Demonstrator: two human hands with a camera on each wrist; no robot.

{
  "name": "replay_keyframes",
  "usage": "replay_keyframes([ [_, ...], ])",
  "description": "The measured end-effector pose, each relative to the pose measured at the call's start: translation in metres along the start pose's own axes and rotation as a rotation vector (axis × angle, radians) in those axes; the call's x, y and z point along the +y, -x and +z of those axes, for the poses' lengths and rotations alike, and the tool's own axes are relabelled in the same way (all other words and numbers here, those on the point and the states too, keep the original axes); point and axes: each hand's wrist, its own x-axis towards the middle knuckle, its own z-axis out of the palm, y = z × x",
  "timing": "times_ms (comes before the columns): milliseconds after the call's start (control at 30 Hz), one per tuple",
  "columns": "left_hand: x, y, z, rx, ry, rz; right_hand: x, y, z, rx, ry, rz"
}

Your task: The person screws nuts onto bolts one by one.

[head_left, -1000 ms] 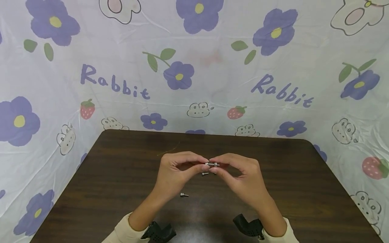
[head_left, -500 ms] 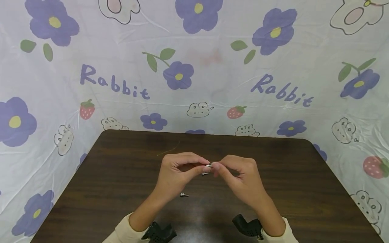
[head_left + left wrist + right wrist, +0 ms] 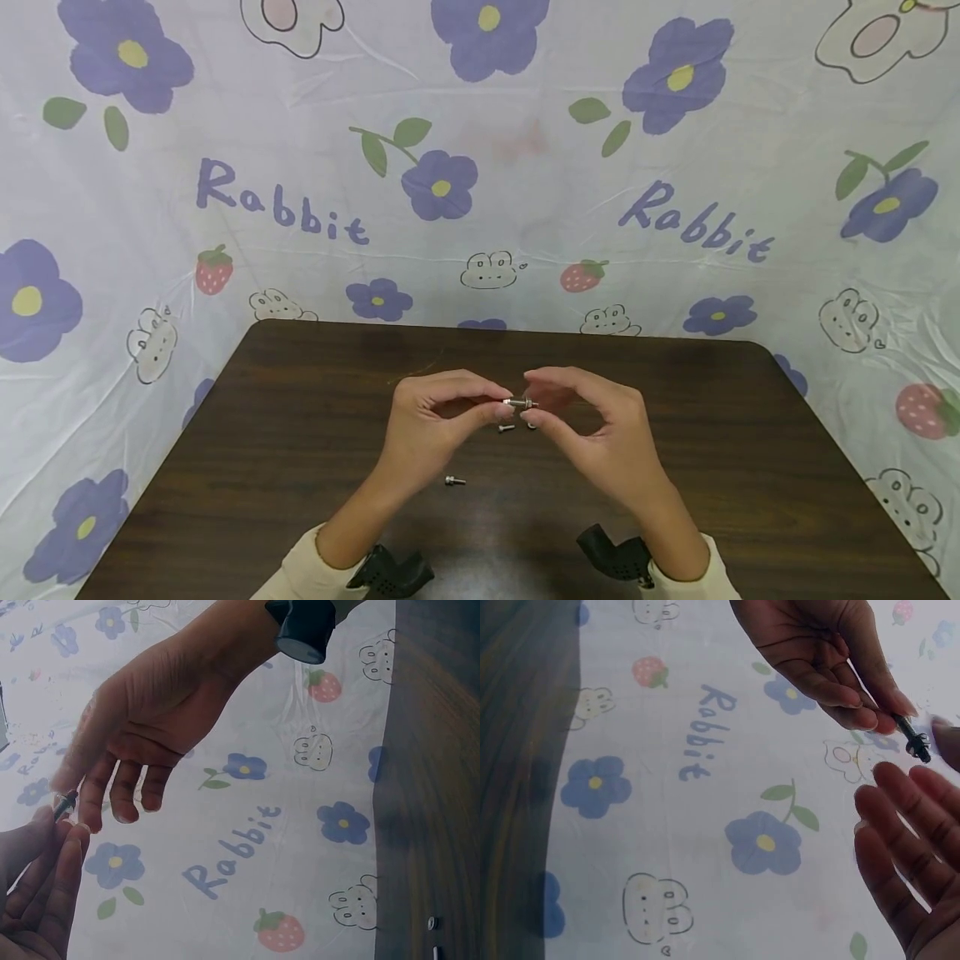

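Observation:
My left hand (image 3: 431, 417) pinches a small silver screw (image 3: 517, 403) by one end, between thumb and forefinger, and the screw lies level above the table. Near its free end sits a nut (image 3: 918, 742), threaded around the shank. My right hand (image 3: 600, 425) is around that end with thumb and fingers spread apart. In the right wrist view, a gap shows between the right fingers (image 3: 900, 825) and the nut; whether the thumb touches it is hard to tell. The left wrist view shows the screw (image 3: 64, 805) between both hands.
On the dark wooden table (image 3: 300, 433) lie a loose screw (image 3: 455, 481) nearer me, another screw (image 3: 506, 428) below the hands, and a small nut (image 3: 532, 426) beside it, partly hidden by the right thumb. A printed cloth (image 3: 480, 125) hangs behind the table.
Half a second ago my right fingers closed over the screw's free end; now they have spread away from it, showing the nut. My left hand keeps its pinch, nearly in place.

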Motion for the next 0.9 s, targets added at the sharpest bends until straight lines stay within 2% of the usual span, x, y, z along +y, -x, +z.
replay_keyframes([
  [133, -0.0011, 0.0, -0.0006, 0.001, 0.001, -0.001, 0.0026, -0.0016, 0.0011, 0.0, -0.023, -0.086],
  [300, -0.0012, -0.0004, -0.0006, -0.001, 0.015, -0.001, 0.003, -0.0024, 0.0022, 0.007, -0.033, -0.112],
  [600, -0.001, -0.0005, -0.0015, -0.009, 0.016, 0.009, 0.0019, -0.0024, 0.0028, -0.003, -0.031, -0.099],
  [900, -0.0006, -0.0006, -0.0007, -0.006, 0.003, 0.017, 0.001, 0.0, 0.0034, -0.04, 0.003, -0.006],
])
